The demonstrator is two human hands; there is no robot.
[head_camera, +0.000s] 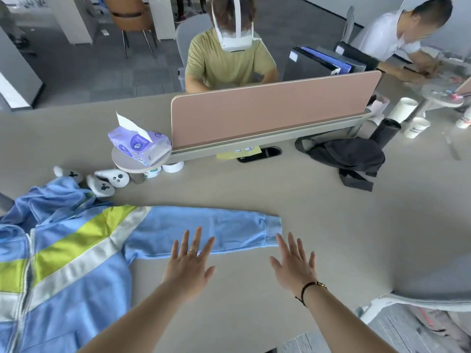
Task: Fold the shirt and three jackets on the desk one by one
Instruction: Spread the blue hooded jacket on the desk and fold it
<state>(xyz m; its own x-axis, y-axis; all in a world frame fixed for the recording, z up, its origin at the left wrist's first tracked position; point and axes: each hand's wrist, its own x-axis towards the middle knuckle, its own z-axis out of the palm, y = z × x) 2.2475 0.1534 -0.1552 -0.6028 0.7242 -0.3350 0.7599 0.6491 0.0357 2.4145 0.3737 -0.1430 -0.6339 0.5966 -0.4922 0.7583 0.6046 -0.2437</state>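
A light blue jacket (63, 250) with lime and white diagonal stripes lies flat on the grey desk (331, 225) at the left, zip side up. Its right sleeve (209, 228) stretches straight out toward the middle of the desk, ending in a ribbed cuff. My left hand (190, 263) is spread flat, fingertips over the sleeve's near edge. My right hand (293, 261) is spread flat too, fingertips just at the cuff's near corner. Neither hand grips anything.
White controllers (104, 182) lie beside the jacket's hood. A tissue pack (140, 143) sits on a small round stand. A pink divider (275, 110) stands behind, a black bag (349, 156) and cups (415, 127) at the right. People sit across. A chair (420, 304) is at lower right.
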